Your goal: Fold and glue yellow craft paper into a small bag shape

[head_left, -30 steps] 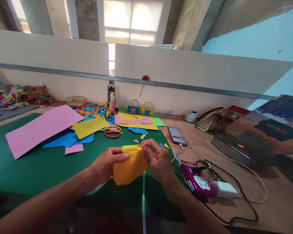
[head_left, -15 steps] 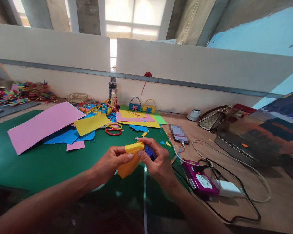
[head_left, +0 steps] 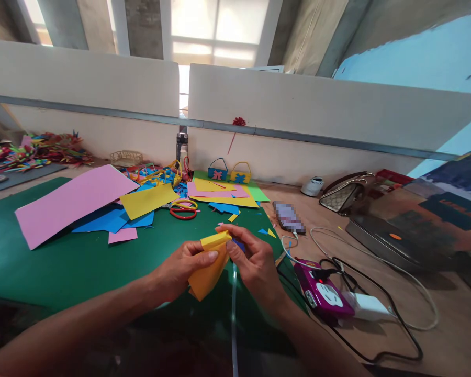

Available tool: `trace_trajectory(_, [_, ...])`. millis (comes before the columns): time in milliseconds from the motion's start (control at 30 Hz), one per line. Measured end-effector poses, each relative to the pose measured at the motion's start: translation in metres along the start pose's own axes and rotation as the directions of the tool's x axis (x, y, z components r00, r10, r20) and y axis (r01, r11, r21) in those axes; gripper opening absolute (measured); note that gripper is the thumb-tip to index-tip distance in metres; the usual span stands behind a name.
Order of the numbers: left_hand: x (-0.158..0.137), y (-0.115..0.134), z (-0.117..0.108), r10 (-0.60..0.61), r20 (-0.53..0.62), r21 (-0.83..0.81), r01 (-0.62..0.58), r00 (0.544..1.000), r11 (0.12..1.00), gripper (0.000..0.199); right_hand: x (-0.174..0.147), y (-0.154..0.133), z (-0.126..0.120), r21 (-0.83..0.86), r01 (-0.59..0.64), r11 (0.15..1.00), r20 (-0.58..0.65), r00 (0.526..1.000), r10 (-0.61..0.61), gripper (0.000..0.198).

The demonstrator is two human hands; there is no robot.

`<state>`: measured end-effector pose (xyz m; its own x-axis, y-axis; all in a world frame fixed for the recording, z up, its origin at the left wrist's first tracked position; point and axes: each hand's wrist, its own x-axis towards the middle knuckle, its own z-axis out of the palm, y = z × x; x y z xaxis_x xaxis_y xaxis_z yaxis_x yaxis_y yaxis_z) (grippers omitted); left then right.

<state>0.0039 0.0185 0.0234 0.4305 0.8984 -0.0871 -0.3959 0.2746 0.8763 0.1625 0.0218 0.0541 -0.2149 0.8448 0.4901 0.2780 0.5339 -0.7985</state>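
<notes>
Paper (head_left: 210,271) between hands (head_left: 180,269) (head_left: 257,262); scissors (head_left: 182,217) behind, on mat (head_left: 102,267); phone (head_left: 289,217) right.

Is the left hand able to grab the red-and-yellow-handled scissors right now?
Probably not right now: the left hand is busy pinching the folded yellow paper. If it let go, the way looks free; the scissors' handles lie uncovered just beyond it on the green mat.

Kinda messy brown worktop (head_left: 453,327) lol
Phone (head_left: 288,216) near a purple power strip (head_left: 324,293), patterned handbag (head_left: 343,199) farther back.
</notes>
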Motion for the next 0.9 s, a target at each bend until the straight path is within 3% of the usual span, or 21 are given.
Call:
trace_trajectory(333, [-0.0018, 0.0012, -0.0005, -0.017, 0.031, 0.051, 0.015, 0.999, 0.999, 0.043, 0.0013, -0.0056, -0.0042, 0.228, -0.109, 0.968, 0.056, 0.994, 0.099, 0.025])
trace_trajectory(733, [-0.0025, 0.0032, -0.0002, -0.005, 0.052, 0.078, 0.001, 0.999, 0.997, 0.038, 0.0041, 0.001, -0.0082, 0.323, -0.143, 0.935, 0.09, 0.989, 0.12, 0.027])
trace_trajectory(900, [-0.0026, 0.0025, -0.0003, -0.003, 0.029, 0.084, 0.0, 1.0, 0.996, 0.038, 0.0037, 0.0021, -0.0082, 0.267, -0.133, 0.954, 0.048, 0.991, 0.125, 0.029])
